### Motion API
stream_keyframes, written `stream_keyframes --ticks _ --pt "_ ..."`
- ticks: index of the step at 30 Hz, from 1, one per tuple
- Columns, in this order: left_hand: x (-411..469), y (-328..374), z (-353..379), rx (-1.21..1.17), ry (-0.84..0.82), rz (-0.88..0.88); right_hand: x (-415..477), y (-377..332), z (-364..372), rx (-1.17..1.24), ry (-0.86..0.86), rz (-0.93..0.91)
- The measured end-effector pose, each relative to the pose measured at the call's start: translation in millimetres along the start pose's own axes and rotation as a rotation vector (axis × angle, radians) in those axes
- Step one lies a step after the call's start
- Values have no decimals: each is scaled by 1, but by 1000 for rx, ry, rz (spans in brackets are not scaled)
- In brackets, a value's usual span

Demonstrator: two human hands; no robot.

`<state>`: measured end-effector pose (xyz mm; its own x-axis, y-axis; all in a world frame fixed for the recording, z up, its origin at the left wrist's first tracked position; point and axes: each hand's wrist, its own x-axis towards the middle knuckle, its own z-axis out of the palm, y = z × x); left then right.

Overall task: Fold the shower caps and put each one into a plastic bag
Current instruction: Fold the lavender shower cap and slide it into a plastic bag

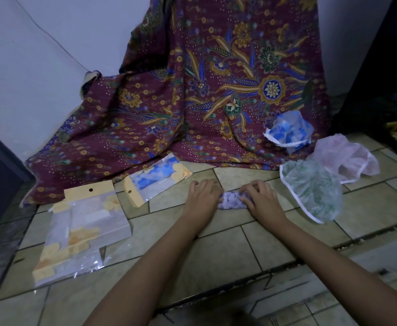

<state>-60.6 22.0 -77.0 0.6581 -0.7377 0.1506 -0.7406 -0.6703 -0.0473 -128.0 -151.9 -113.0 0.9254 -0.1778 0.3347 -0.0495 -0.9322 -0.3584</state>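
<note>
Fingers (255, 186) of left hand (203, 195) & right hand (262, 198) curl round rolled purple cap (231, 201) on floor (216, 250). 1 bagged cap (156, 181) done; this + green cap (312, 188), pink cap (348, 158), blue cap (289, 132) to go.

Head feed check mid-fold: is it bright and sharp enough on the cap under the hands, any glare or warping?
Head view: dim, bluish light, but the purple shower cap between left hand and right hand is legible; small glints on the plastic bags; the floor shows tile lines bowed by the wide angle and smearing at lower right; corners dark.
</note>
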Motion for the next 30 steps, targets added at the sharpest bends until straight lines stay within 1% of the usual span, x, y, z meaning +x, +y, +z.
stream_keyframes --ticks 1,3,4,5,7,8,10,12,15,18,20,21,23,26,29,30 --pt "0 -2 2 -16 -24 29 -1 -1 1 -34 40 -56" --pt "-2 -7 6 -25 -96 58 -2 0 1 -95 63 -220" --pt "-4 -9 10 -14 -129 52 -1 -1 -1 -121 41 -298" --pt "-7 -12 16 5 -122 36 0 -3 -2 -136 25 -365" --pt "-13 -15 22 -20 -141 40 4 -5 -3 -142 -12 -423" --pt "-15 -16 25 -44 -165 64 5 -6 -3 -157 -35 -420" --pt "-18 -18 27 -79 -167 58 4 -7 -1 -186 -47 -422" --pt "-20 -21 29 -79 -142 66 0 -9 -2 -187 -54 -428" --pt "-24 -26 30 -72 -187 55 -4 -16 -9 -213 -80 -389" --pt "-30 -29 25 -39 -231 35 3 -24 -12 -191 -185 -309" --pt "-35 -31 22 -17 -253 19 11 -28 -12 -259 -250 -284" --pt "-37 -33 20 -3 -263 10 14 -32 -12 -331 -281 -291" --pt "-41 -34 16 28 -275 -3 19 -41 -9 -446 -314 -344" --pt "-48 -37 7 81 -283 -35 25 -52 -8 -547 -354 -384" --pt "-58 -49 -5 102 -251 -129 30 -66 -9 -651 -392 -411" --pt "-63 -55 -9 103 -244 -189 33 -70 -9 -638 -401 -418"
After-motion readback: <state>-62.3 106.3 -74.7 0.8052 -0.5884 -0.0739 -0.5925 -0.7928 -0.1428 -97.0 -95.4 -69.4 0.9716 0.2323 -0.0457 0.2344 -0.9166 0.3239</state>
